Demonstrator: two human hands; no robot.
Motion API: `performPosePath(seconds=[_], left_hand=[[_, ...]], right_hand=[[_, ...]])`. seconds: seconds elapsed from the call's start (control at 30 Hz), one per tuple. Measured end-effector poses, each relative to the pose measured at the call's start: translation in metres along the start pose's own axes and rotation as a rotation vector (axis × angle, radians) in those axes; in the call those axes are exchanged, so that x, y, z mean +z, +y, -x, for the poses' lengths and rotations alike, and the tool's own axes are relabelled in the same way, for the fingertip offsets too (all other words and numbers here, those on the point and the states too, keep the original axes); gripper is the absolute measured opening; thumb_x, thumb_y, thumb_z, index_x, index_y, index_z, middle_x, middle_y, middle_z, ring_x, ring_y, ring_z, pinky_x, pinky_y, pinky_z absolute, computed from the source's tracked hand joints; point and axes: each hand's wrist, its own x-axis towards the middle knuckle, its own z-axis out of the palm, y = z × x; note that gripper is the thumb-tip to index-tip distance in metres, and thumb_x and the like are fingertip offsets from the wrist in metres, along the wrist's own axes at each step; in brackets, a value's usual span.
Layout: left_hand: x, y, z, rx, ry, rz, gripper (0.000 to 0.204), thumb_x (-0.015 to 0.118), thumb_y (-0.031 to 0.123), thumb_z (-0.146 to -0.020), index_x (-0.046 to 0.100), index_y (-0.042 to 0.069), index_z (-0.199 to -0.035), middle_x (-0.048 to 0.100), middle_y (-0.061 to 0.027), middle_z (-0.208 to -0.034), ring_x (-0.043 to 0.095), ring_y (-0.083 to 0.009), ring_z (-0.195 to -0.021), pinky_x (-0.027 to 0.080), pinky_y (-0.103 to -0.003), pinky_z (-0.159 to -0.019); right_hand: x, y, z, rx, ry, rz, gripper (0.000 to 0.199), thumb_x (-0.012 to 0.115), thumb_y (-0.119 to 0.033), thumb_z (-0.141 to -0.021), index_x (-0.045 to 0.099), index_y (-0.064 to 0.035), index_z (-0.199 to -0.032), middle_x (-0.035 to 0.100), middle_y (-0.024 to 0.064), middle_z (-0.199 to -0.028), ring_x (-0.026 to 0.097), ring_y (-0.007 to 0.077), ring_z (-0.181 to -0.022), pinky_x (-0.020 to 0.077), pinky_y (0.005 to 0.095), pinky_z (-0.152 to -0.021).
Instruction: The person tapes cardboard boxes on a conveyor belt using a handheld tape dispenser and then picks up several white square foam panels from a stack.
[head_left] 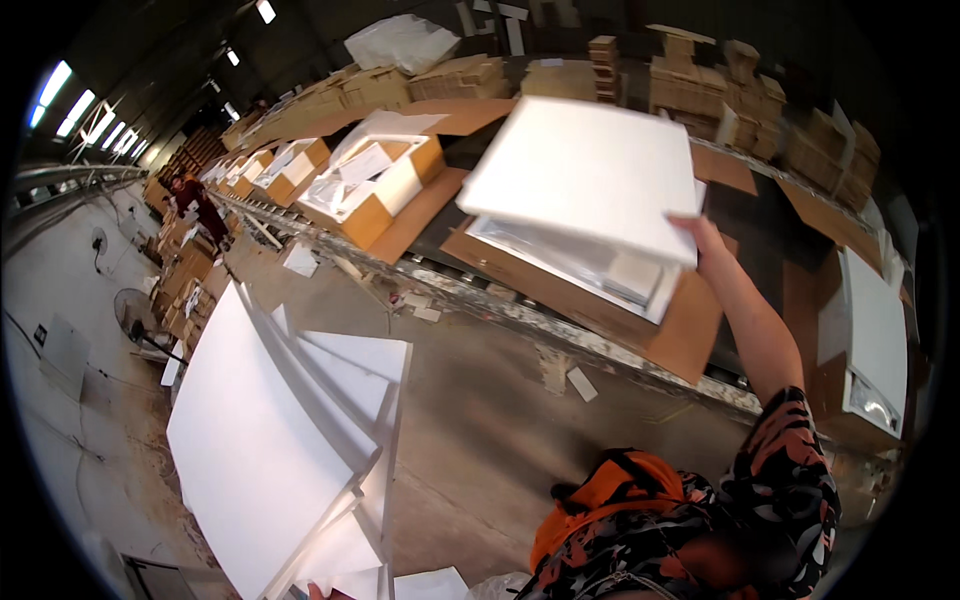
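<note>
My right hand [695,238] grips the near right corner of a white foam sheet [585,175], thumb on top. The sheet is tilted over an open cardboard carton [560,285], its near edge slightly blurred. Inside the carton, under the sheet, shows a white item with clear plastic wrapping [560,255]; most of it is covered. At the lower left, a fanned bundle of several white foam sheets [275,440] stands on edge. Only a few fingers of my left hand [318,592] show at the bottom of the picture, closed on the bundle's lower edge.
The carton sits on a long dark conveyor [440,228]. Several open cartons [375,185] line it to the left, and another carton [860,340] with a white sheet stands at the right. Cardboard stacks [690,90] lie behind. A person [200,210] stands far left, beyond a fan [130,312].
</note>
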Motion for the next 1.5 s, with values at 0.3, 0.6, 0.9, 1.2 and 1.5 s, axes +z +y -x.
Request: performPosePath(seconds=[0.3, 0.6, 0.9, 1.2, 1.5], left_hand=[[0.02, -0.04, -0.118, 0.013, -0.012, 0.042, 0.066, 0.06, 0.03, -0.074, 0.047, 0.0, -0.131, 0.052, -0.0174, -0.13, 0.05, -0.0337, -0.117, 0.04, -0.046, -0.099], [0.083, -0.086, -0.232, 0.029, 0.005, 0.033, 0.068, 0.06, 0.03, -0.073, 0.046, 0.0, -0.132, 0.051, -0.0177, -0.13, 0.049, -0.0342, -0.117, 0.04, -0.047, -0.099], [0.09, -0.1, -0.334, 0.069, 0.15, 0.034, 0.07, 0.06, 0.029, -0.071, 0.045, 0.0, -0.133, 0.051, -0.018, -0.13, 0.049, -0.0346, -0.117, 0.04, -0.047, -0.099], [0.065, -0.111, -0.487, 0.012, 0.13, 0.074, 0.071, 0.06, 0.029, -0.07, 0.044, 0.0, -0.133, 0.051, -0.0183, -0.13, 0.049, -0.035, -0.117, 0.041, -0.048, -0.099], [0.113, -0.132, -0.667, -0.144, -0.094, 0.083, 0.073, 0.06, 0.028, -0.069, 0.043, 0.0, -0.134, 0.051, -0.0185, -0.13, 0.049, -0.0354, -0.117, 0.041, -0.049, -0.099]], right_hand=[[-0.042, -0.058, 0.008, -0.27, 0.118, 0.041, 0.053, 0.068, -0.026, -0.073, 0.059, 0.0026, -0.116, 0.065, 0.0153, -0.104, 0.064, 0.0248, -0.09, 0.0523, 0.0343, -0.083], [0.255, -0.081, -0.099, -0.476, 0.092, 0.082, 0.065, 0.069, -0.039, -0.083, 0.052, 0.01, -0.122, 0.065, 0.0175, -0.102, 0.066, 0.0213, -0.086, 0.054, 0.0301, -0.074], [0.597, 0.099, -0.261, -0.234, -0.205, -0.287, 0.047, 0.069, -0.019, -0.086, 0.053, 0.008, -0.122, 0.063, 0.015, -0.113, 0.063, 0.0255, -0.1, 0.0501, 0.0342, -0.089], [0.628, 0.259, -0.36, -0.121, 0.158, 0.24, 0.053, 0.082, -0.025, -0.074, 0.061, 0.0087, -0.109, 0.065, 0.0178, -0.103, 0.064, 0.028, -0.086, 0.0527, 0.042, -0.071], [0.839, 0.202, -0.188, -0.633, -0.214, 0.598, 0.056, 0.07, -0.033, -0.087, 0.051, 0.0012, -0.127, 0.056, 0.0149, -0.113, 0.056, 0.019, -0.099, 0.0483, 0.0313, -0.083]])
